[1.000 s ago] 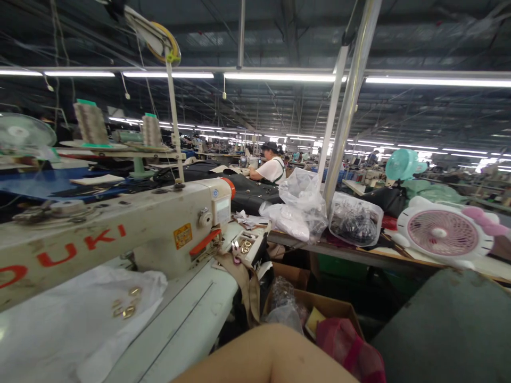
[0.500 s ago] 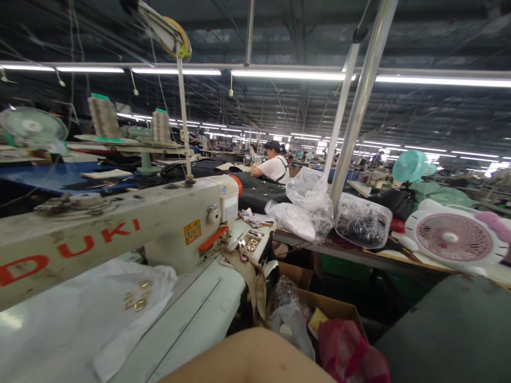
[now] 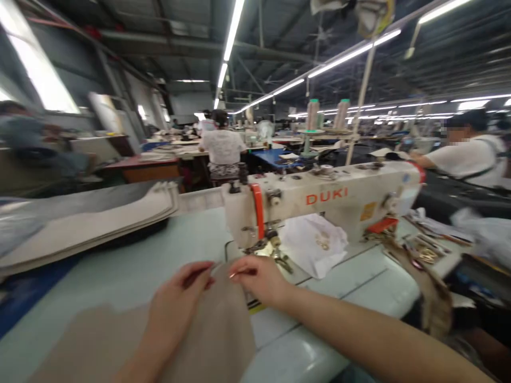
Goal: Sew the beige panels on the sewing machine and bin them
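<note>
My left hand (image 3: 175, 304) and my right hand (image 3: 257, 277) are both pinched on the far edge of a tan fabric piece (image 3: 217, 335) lying on the pale green sewing table (image 3: 128, 266). The fingertips sit a little in front of the needle area of the white sewing machine (image 3: 327, 199) marked DUKI. Something small shows between my right fingers; I cannot make out what it is. The picture is blurred by motion.
A stack of beige panels (image 3: 88, 223) lies at the left. A white cloth with gold rings (image 3: 319, 242) sits under the machine arm. A tray of small parts (image 3: 427, 250) is at right. Other workers sit behind, one in white (image 3: 221, 149) and one at the right (image 3: 467, 154).
The view swung left from the factory aisle to the needle end of the machine. Both hands, unseen before, now show holding the tan fabric.
</note>
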{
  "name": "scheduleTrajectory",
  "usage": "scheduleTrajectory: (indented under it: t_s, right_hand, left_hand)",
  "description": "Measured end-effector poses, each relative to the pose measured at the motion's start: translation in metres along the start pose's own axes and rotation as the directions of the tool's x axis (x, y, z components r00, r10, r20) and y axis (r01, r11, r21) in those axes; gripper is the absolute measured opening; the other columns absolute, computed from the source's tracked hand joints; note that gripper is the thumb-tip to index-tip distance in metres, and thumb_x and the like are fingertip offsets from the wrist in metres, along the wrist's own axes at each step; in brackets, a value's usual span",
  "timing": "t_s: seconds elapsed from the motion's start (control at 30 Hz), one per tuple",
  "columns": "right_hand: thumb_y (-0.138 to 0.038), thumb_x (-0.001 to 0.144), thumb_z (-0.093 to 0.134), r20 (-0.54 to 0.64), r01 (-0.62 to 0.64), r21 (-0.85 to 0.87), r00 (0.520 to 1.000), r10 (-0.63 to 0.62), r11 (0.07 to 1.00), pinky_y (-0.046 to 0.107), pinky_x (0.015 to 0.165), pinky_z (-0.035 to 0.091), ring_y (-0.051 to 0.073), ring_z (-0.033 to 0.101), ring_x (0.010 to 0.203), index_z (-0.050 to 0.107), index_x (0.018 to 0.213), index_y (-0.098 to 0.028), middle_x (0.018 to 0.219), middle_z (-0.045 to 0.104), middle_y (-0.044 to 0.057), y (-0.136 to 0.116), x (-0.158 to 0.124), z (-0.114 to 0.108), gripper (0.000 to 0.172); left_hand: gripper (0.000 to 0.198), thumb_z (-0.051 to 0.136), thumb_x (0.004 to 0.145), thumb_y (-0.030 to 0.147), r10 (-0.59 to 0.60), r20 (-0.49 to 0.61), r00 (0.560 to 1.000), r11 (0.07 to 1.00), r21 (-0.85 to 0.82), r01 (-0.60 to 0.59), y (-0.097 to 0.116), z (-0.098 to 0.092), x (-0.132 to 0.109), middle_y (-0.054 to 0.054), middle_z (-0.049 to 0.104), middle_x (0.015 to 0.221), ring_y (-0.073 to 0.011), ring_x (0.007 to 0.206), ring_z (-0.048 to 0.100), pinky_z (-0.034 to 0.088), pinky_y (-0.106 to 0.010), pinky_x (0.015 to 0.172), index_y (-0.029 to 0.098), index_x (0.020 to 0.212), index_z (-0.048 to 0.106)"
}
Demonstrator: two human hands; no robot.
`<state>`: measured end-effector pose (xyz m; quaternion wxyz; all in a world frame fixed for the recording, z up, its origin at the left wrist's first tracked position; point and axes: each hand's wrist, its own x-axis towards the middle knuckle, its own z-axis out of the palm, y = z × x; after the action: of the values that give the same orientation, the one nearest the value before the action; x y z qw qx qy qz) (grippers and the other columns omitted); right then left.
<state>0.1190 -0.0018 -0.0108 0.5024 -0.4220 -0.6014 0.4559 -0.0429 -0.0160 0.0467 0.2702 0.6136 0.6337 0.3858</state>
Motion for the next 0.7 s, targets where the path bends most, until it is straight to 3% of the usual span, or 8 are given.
scheduleTrajectory:
  t_s: [0.07,0.23,0.7]
  right_hand:
    - [-0.019,0.065,0.064,0.059,-0.059,0.11,0.997,0.052,0.992,0.031,0.077,0.05,0.018,0.066,0.078,0.066,0.078,-0.021,0.079,0.071,0.0,0.0,-0.002,-0.006,0.013]
    - [-0.028,0.064,0.071,0.108,-0.106,0.203,0.99,0.085,0.973,0.034,0.081,0.049,0.019,0.066,0.079,0.064,0.081,-0.02,0.081,0.072,0.002,-0.002,-0.007,-0.008,0.02]
    - [-0.044,0.056,0.08,0.208,-0.268,0.353,0.957,0.204,0.896,0.034,0.075,0.05,0.02,0.068,0.078,0.064,0.079,-0.018,0.083,0.071,0.004,-0.019,-0.014,-0.005,0.039]
  left_hand:
    - [0.018,0.059,0.07,0.031,-0.064,0.0,0.998,0.993,-0.102,0.064,-0.001,0.002,-0.003,0.001,0.068,0.062,-0.0183,0.065,0.065,0.051,-0.028,0.068,0.019,0.081,0.067]
    - [0.019,0.059,0.06,0.034,-0.049,-0.004,0.999,0.965,-0.26,0.046,0.001,0.01,-0.005,0.002,0.066,0.057,-0.0182,0.059,0.065,0.051,-0.027,0.062,0.02,0.071,0.065]
    - [0.019,0.062,0.058,0.032,-0.067,0.05,0.997,0.948,-0.308,0.079,0.002,0.001,-0.009,0.002,0.064,0.055,-0.0169,0.058,0.061,0.049,-0.026,0.062,0.019,0.071,0.066]
